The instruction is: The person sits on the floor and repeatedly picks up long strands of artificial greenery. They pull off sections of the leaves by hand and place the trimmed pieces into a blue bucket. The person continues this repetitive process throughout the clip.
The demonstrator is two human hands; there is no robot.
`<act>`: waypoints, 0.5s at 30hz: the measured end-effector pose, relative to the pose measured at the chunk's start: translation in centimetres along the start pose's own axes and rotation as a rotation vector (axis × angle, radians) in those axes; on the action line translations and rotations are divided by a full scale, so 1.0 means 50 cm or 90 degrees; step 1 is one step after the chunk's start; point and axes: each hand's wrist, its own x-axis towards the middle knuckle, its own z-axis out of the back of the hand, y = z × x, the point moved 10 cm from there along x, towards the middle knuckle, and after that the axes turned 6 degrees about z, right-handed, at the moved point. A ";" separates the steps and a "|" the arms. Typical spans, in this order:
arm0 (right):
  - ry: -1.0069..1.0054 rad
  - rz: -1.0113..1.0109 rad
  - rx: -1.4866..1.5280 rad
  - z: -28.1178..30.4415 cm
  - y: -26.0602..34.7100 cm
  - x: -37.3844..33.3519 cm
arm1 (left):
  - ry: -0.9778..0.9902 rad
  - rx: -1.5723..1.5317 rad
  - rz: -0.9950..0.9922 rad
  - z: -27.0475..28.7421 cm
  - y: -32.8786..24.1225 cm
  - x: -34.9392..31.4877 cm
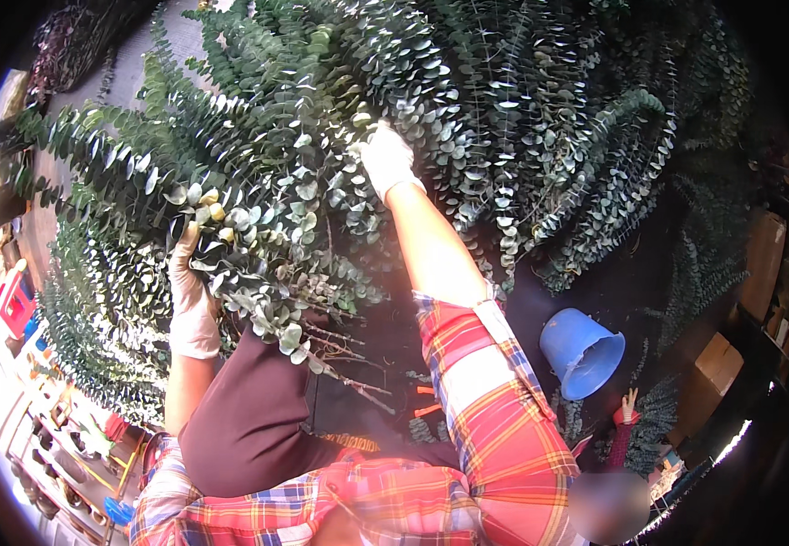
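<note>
A bunch of eucalyptus branches [258,227] with round grey-green leaves lies across my left side, its bare cut stems pointing toward my lap. My left hand [195,305], in a pale glove, is closed round the bunch from its left side, the thumb showing against the leaves. Farther forward, my right hand [387,162], also gloved, reaches into the foliage with curled fingers on a eucalyptus branch. Leaves partly cover those fingertips. A large heap of eucalyptus [522,136] spreads beyond and to the right of that hand.
A blue bucket [581,353] lies tilted right of my right arm. Orange strips [426,402] are on the dark floor near my leg. Another person's hand [629,407] shows at the lower right, near cardboard boxes [718,364]. A red plastic stool-like object [16,302] stands far left.
</note>
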 end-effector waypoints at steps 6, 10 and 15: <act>0.098 0.103 0.375 0.071 -0.003 -0.064 | 0.060 0.046 0.010 -0.071 -0.007 0.003; 0.047 0.099 0.612 0.222 -0.039 -0.163 | 0.119 0.144 -0.019 -0.155 -0.034 -0.025; -0.224 0.039 0.120 0.496 -0.097 -0.353 | 0.119 0.244 -0.051 -0.243 -0.051 -0.061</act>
